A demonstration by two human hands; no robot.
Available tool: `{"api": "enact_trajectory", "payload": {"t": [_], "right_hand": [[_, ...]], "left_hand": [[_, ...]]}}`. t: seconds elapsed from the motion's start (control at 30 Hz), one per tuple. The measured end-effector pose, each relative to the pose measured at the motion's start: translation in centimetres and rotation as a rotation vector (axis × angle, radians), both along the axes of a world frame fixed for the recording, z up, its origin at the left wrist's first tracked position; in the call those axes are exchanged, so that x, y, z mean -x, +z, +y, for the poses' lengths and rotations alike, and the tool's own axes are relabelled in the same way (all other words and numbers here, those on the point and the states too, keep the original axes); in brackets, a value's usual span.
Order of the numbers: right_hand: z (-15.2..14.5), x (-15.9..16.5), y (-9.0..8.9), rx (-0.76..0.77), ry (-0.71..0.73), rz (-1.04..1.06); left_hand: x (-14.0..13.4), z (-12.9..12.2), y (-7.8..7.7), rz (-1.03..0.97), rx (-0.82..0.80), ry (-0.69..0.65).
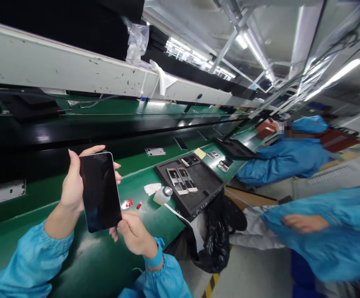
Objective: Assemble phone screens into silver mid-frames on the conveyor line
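A smartphone [101,192] with a dark screen is held up over the green bench, its screen towards me. My left hand [76,182] is closed round its left and top side, the thumb along the edge and fingertips showing past the right edge. At the lower right corner, my right hand [134,234] pinches the phone between thumb and fingers. On the bench just right of the phone lie small red pieces [127,203], a white wipe [152,188] and a squat bottle with a metal cap [163,195].
A black foam tray [203,180] carries several phone parts. Phone-shaped panels [155,152] lie on the conveyor line beyond the green bench [105,256]. A black plastic bag [215,231] hangs at the bench end. Two people in blue coats [287,159] are at the right.
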State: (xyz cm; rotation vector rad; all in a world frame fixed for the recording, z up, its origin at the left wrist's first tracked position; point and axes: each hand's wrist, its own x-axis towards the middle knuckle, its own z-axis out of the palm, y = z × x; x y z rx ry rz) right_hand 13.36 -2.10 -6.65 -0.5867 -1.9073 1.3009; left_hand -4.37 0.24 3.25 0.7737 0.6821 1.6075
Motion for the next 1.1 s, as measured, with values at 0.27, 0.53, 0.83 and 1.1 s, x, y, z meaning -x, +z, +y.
{"api": "enact_trajectory", "payload": {"t": [0.27,0.53,0.83,1.1], "right_hand": [[1.8,0.4,-0.3,0.17,-0.068,-0.006],[2.4,2.1,-0.7,0.314,-0.05,0.008],[1.8,3.4,-0.2,0.347,0.047,0.009],[3.6,-0.2,-0.8,0.253,-0.093,-0.045]], "left_hand": [[-1.4,0.5,-0.1,-0.153,0.063,0.096],[-1.5,0.8,-0.6,-0.126,-0.068,0.27],[-2.2,0.8,-0.5,-0.079,-0.092,0.357],[-1.9,0.8,-1.0,-0.02,-0.059,0.228]]}}
